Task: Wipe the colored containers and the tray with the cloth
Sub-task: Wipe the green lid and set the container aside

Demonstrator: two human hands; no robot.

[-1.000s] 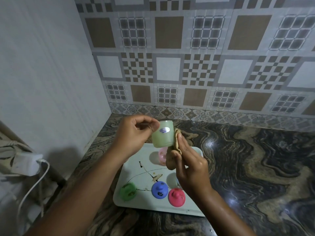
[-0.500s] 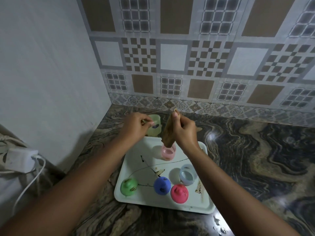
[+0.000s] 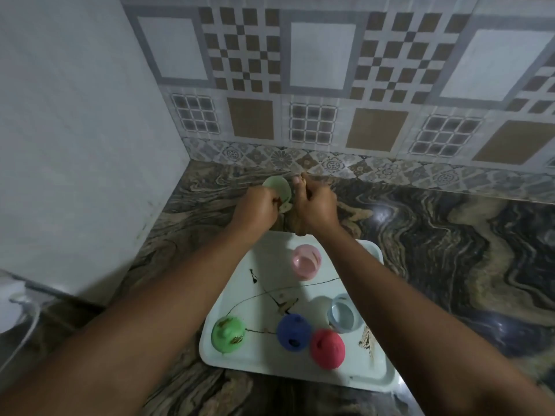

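Note:
My left hand [image 3: 256, 210] grips a pale green container [image 3: 277, 189] beyond the far edge of the tray. My right hand [image 3: 313, 205] is closed around a brownish cloth [image 3: 289, 225], pressed against that container. The white tray [image 3: 270, 358], streaked with dark stains, lies on the counter below my arms. On it stand a pink container [image 3: 306, 261] and a light blue container [image 3: 344, 316], both lidless. A green lid [image 3: 228, 334], a blue lid [image 3: 293, 332] and a red lid [image 3: 327, 349] rest along the tray's near side.
The marbled stone counter [image 3: 450, 250] stretches to the right. A patterned tile wall [image 3: 330, 85] rises behind, and a plain white wall [image 3: 75, 145] stands on the left. A white charger with a cable [image 3: 12, 304] hangs at the far left.
Both hands have moved away from me, past the tray's far edge, with the green container and the cloth. The view has tilted down and closer to the counter.

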